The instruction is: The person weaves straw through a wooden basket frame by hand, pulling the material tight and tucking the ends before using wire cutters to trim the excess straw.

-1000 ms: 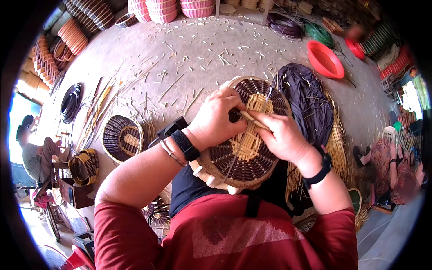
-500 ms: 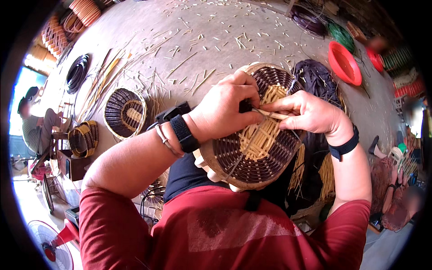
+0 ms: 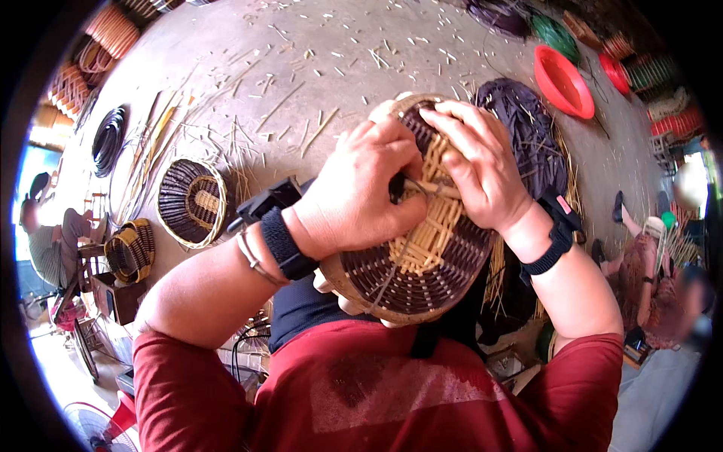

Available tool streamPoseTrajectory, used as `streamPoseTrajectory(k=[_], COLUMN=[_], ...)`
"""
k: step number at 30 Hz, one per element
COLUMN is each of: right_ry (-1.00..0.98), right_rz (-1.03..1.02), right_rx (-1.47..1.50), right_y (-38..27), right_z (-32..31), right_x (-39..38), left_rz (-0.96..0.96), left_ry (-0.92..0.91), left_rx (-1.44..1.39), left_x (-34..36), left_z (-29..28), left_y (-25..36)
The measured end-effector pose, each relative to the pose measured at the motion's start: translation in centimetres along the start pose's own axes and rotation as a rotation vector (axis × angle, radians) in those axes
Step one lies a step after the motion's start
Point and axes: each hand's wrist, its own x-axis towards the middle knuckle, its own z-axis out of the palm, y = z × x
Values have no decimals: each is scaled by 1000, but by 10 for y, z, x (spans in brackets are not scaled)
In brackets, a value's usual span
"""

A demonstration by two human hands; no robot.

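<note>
A round woven basket [image 3: 422, 282], dark brown with a pale cross-woven centre, is tilted in front of my torso with its flat woven face up. My left hand [image 3: 369, 181] is closed in a pinch over its left part. Between thumb and fingers shows a small dark thing, mostly hidden, beside the end of a pale wicker strip [image 3: 435, 188]. A thin grey cord [image 3: 390, 280] runs across the weave below. My right hand [image 3: 482, 162] lies over the upper right of the basket, its fingers stretched and apart, with nothing held.
Another dark basket [image 3: 192, 202] and a yellow-and-black basket [image 3: 129, 250] stand at left. A black coil [image 3: 109, 139] and cut wicker pieces lie on the floor. Dark cloth [image 3: 523, 135] and a red basin [image 3: 563, 83] are at right. People sit at both sides.
My right hand has let go of the pale strip; its fingers have opened and moved up over the weave. My left hand stays pinched at nearly the same place on the basket.
</note>
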Motion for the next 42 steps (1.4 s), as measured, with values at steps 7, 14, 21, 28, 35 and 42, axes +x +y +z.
streamPoseTrajectory(k=[7,14,21,28,35,42], right_ry=[119,-32,-121,-191,-43,-40], right_rz=[178,361,280,432,445,439], right_rx=[-45,-264,-390,-168,-138,-227], right_y=[0,-1,3,5,6,11], right_z=[21,17,24,25,28,28], right_x=[2,15,3,5,8,18], left_rz=[-11,-23,11,-19,-66,-100], left_ry=[-31,-90,-32,70,89,12], left_rx=[104,139,130,194,191,144], left_x=[-5,2,-2,-19,-19,-17], left_z=[-3,-3,-3,-2,2,-1], left_y=[6,9,5,10,14,16])
